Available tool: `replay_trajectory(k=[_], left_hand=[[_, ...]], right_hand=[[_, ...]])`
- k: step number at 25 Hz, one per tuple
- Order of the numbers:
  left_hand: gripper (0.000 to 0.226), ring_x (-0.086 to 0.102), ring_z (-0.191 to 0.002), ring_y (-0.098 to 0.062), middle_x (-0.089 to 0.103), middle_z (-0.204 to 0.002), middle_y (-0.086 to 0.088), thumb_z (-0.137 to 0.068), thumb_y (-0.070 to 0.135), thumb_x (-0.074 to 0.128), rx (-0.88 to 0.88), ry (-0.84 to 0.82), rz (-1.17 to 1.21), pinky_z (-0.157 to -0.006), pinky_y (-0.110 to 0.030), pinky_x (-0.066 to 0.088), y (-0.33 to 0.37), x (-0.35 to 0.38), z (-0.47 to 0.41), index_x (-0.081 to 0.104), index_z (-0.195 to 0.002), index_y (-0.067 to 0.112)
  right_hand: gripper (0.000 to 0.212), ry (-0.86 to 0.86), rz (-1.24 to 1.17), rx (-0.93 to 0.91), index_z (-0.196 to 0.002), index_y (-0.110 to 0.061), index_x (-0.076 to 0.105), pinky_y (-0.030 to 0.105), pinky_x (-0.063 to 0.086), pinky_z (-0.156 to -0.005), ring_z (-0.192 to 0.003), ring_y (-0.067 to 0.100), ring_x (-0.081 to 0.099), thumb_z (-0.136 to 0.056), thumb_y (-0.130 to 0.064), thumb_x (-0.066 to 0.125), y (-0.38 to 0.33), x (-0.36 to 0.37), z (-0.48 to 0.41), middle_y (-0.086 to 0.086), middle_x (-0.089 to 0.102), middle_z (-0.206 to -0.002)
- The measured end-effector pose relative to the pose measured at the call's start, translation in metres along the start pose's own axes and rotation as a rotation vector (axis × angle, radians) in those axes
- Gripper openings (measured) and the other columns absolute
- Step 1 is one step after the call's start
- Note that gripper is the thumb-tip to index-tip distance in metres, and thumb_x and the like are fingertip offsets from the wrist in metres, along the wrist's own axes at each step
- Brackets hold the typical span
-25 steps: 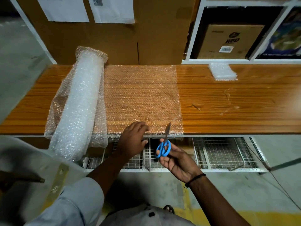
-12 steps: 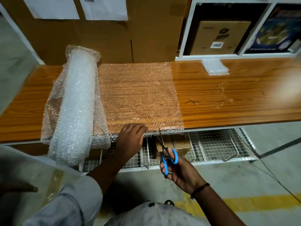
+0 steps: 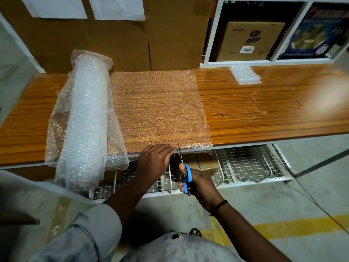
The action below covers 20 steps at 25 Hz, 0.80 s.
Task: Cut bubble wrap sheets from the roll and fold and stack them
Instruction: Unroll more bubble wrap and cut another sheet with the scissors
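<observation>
From the head view, a long wooden tabletop (image 3: 264, 114) carries the bubble wrap roll (image 3: 85, 114), which lies across it front to back, its near end hanging past the front edge. To the right of the roll, and joined to it, an unrolled sheet (image 3: 160, 110) lies flat on the wood, its near margin drooping slightly over the front edge. The left hand (image 3: 154, 161) reaches in just right of the roll's near end, forearm angled up from the lower left in a pale rolled sleeve (image 3: 85, 237). It is palm down, knuckles raised, with its fingers curled over the sheet's near margin and holding it against the tabletop's edge. Right beside it, on the side away from the roll, the right hand (image 3: 198, 183) grips the blue-handled scissors (image 3: 186, 174). The thumb is through the upper loop, the other fingers wrap the lower one, and the wrist, which wears a dark band (image 3: 219, 204), is bent so the blades point away from the body. The blades are slightly parted and their tips meet the sheet's near margin, just beside the left fingertips (image 3: 171, 150). Well to the right of the roll, at the back of the tabletop, sits a small folded stack (image 3: 245, 74) of bubble wrap. Below the tabletop and right of the roll's hanging end runs a white wire rack (image 3: 245, 163). Behind, further right than the roll, a white shelf holds a cardboard box (image 3: 249, 40).
</observation>
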<state>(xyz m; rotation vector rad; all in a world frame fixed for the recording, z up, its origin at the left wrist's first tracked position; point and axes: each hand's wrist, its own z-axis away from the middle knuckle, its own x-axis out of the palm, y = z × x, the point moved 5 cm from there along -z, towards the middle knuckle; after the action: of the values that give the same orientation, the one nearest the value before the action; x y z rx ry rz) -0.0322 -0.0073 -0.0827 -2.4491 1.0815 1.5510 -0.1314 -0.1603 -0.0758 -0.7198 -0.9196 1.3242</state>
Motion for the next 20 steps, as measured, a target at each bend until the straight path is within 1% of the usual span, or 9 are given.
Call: replay_trajectory(k=[2, 4, 5, 7, 9, 13, 17, 20], left_hand=[[0.028, 0.074, -0.099, -0.023, 0.078, -0.111, -0.002, -0.084, 0.008, 0.079, -0.011, 0.013, 0.014, -0.085, -0.039, 0.057, 0.001, -0.002, 0.001, 0.078, -0.111, 0.016], [0.028, 0.074, -0.1, -0.023, 0.078, -0.111, -0.002, -0.084, 0.008, 0.078, -0.003, 0.016, 0.026, -0.085, -0.039, 0.058, 0.002, -0.003, 0.0, 0.078, -0.111, 0.016], [0.028, 0.074, -0.101, -0.022, 0.077, -0.112, -0.001, -0.085, 0.008, 0.078, -0.004, 0.014, 0.03, -0.085, -0.039, 0.058, 0.001, -0.004, -0.001, 0.078, -0.112, 0.016], [0.027, 0.073, -0.102, -0.021, 0.077, -0.113, 0.0, -0.086, 0.009, 0.078, -0.012, 0.011, 0.035, -0.086, -0.038, 0.058, 0.0, -0.005, -0.003, 0.078, -0.112, 0.017], [0.027, 0.073, -0.102, -0.02, 0.077, -0.113, 0.001, -0.086, 0.01, 0.078, -0.014, 0.008, 0.038, -0.086, -0.037, 0.057, -0.001, -0.005, -0.004, 0.079, -0.112, 0.019], [0.026, 0.074, -0.1, -0.021, 0.078, -0.111, 0.001, -0.085, 0.011, 0.079, -0.019, 0.012, 0.026, -0.084, -0.037, 0.057, 0.001, -0.006, -0.006, 0.079, -0.11, 0.018], [0.023, 0.074, -0.1, -0.022, 0.078, -0.111, 0.0, -0.088, 0.014, 0.073, -0.019, 0.004, 0.029, -0.085, -0.037, 0.057, 0.002, -0.005, -0.006, 0.079, -0.11, 0.018], [0.026, 0.074, -0.1, -0.022, 0.078, -0.111, 0.0, -0.086, 0.012, 0.074, -0.038, -0.009, 0.041, -0.086, -0.038, 0.058, 0.001, -0.005, -0.006, 0.079, -0.111, 0.018]], right_hand=[[0.038, 0.01, 0.028, -0.015, -0.084, -0.021, 0.075, 0.03, 0.04, -0.057, -0.064, 0.024, 0.06, -0.083, -0.059, 0.072, 0.0, 0.003, -0.004, 0.018, 0.069, -0.079], [0.029, 0.0, 0.056, -0.036, -0.076, -0.029, 0.075, 0.03, 0.041, -0.057, -0.064, 0.025, 0.06, -0.087, -0.056, 0.073, -0.001, 0.003, -0.005, 0.017, 0.068, -0.077], [0.028, -0.001, 0.073, -0.044, -0.072, -0.033, 0.075, 0.03, 0.041, -0.058, -0.065, 0.025, 0.059, -0.088, -0.055, 0.073, -0.001, 0.003, -0.005, 0.016, 0.068, -0.076], [0.03, 0.016, 0.084, -0.038, -0.067, -0.034, 0.075, 0.03, 0.041, -0.059, -0.065, 0.025, 0.059, -0.09, -0.053, 0.072, -0.003, 0.003, -0.006, 0.015, 0.068, -0.076], [0.03, 0.029, 0.076, -0.035, -0.069, -0.032, 0.075, 0.03, 0.042, -0.059, -0.065, 0.025, 0.058, -0.09, -0.053, 0.073, -0.003, 0.004, -0.01, 0.016, 0.067, -0.075], [0.038, 0.032, 0.076, -0.064, -0.075, -0.02, 0.074, 0.026, 0.041, -0.054, -0.061, 0.022, 0.058, -0.089, -0.055, 0.072, -0.009, 0.008, -0.019, 0.016, 0.066, -0.073], [0.04, 0.077, 0.087, -0.075, -0.076, -0.019, 0.076, 0.025, 0.041, -0.054, -0.061, 0.021, 0.059, -0.085, -0.058, 0.073, -0.017, 0.01, -0.028, 0.015, 0.067, -0.073], [0.039, 0.11, 0.096, -0.09, -0.074, -0.017, 0.077, 0.024, 0.039, -0.051, -0.056, 0.02, 0.056, -0.089, -0.053, 0.073, -0.022, 0.01, -0.032, 0.015, 0.066, -0.07]])
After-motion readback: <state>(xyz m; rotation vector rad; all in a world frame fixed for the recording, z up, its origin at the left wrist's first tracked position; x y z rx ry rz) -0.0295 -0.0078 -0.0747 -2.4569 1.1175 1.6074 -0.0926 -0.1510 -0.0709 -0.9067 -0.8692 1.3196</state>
